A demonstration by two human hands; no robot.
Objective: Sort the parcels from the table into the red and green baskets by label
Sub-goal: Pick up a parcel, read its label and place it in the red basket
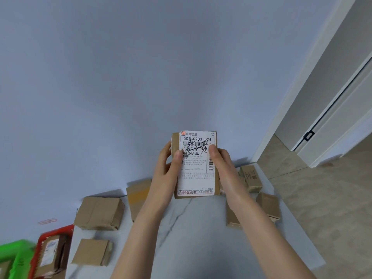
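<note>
Both hands held one small cardboard parcel (196, 165) upright above the marble table (193, 228), its white shipping label (198, 158) facing the camera: the left hand (168, 168) clasped the left edge with the thumb pressed on the label, and the right hand (223, 168) clasped the right edge the same way. Other brown parcels lay on the table, among them a large box (99, 213) at the left and a smaller one (91, 251) nearer. At the lower left, beside the table, stood the red basket (40, 241), already holding a labelled parcel (50, 256), and the green basket (14, 250).
</note>
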